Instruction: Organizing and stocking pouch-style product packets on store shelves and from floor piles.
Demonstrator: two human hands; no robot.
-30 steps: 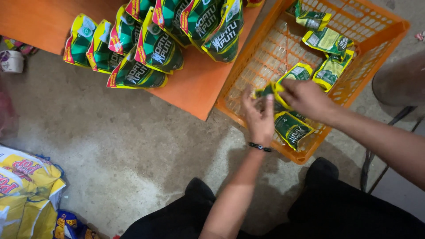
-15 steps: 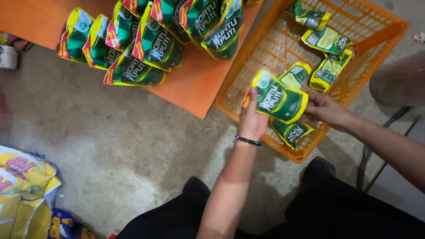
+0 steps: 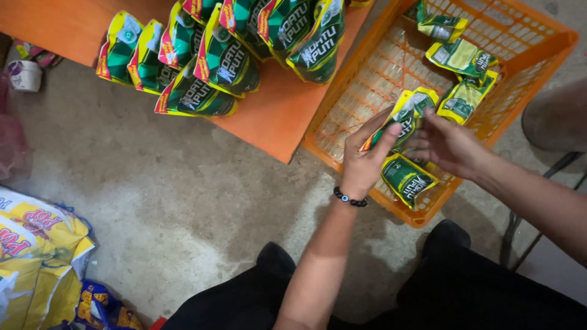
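My left hand, with a dark bead bracelet on the wrist, grips a green and yellow pouch over the orange plastic crate. My right hand is beside it, fingers spread, touching the same pouch's right side. Directly below the hands another green pouch lies in the crate's near corner. Several more pouches lie at the crate's far end. A row of the same green pouches lies overlapped on the orange board to the left.
Bare concrete floor spreads below the board. Yellow printed sacks lie at bottom left, and a small white cup sits at far left. My dark trouser legs fill the bottom. A grey round object stands at right.
The pouch, held up flat and facing me half a second ago, has tilted and dropped lower over the crate. My right hand has opened its fingers alongside it.
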